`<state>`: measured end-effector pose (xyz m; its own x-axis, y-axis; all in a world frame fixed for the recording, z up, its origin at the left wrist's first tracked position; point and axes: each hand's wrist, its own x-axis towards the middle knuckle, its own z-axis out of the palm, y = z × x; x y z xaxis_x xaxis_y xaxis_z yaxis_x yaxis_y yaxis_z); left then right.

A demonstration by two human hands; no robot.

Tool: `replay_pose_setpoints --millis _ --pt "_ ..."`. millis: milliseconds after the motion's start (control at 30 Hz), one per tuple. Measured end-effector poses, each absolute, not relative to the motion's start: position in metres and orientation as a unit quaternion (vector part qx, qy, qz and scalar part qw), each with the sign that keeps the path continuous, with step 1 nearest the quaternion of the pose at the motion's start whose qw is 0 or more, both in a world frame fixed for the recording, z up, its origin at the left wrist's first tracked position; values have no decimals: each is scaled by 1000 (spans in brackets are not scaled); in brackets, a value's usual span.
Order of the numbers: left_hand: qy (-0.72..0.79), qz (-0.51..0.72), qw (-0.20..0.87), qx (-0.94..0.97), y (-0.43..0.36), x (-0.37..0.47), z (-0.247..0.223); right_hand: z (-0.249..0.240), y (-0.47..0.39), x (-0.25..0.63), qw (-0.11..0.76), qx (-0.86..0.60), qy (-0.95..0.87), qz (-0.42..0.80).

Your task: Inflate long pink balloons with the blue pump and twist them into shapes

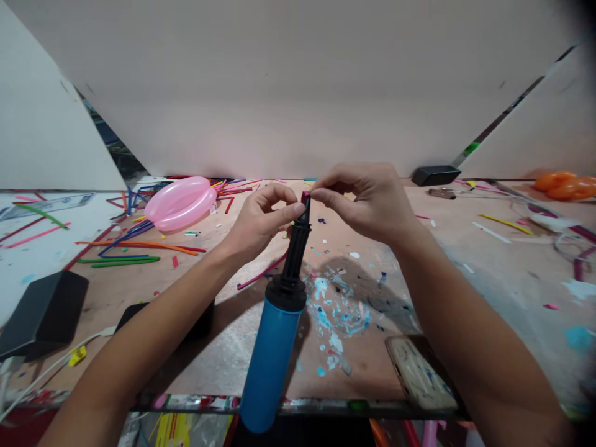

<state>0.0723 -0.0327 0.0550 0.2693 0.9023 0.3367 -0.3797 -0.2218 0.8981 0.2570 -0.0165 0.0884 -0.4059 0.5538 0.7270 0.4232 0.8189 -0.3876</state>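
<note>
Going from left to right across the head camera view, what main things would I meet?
Large black box → pink balloon → blue pump → right hand → small black block → yellow strip → orange balloon.

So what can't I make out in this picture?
In the head view:
Pump: nozzle tip partly covered by magenta bit and left hand.
Black thing: mostly behind left forearm.
Orange balloon: cut off by right edge.
Sheet: print too small to read.

A tilted blue pump (pixel 280 320) with black nozzle, magenta balloon (pixel 305 195) at its tip.
</note>
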Motion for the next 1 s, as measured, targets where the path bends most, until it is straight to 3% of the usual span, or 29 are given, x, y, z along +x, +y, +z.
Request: replay_pose_setpoints --millis 267,700,1000 --pt "245 543 580 556 -29 69 53 88 -18 259 437 -283 -854 9" --pt "240 591 351 685 -31 59 66 80 -28 238 530 -184 -814 -148" --pt "190 613 262 720 -33 60 68 79 -28 231 567 -145 -797 -152"
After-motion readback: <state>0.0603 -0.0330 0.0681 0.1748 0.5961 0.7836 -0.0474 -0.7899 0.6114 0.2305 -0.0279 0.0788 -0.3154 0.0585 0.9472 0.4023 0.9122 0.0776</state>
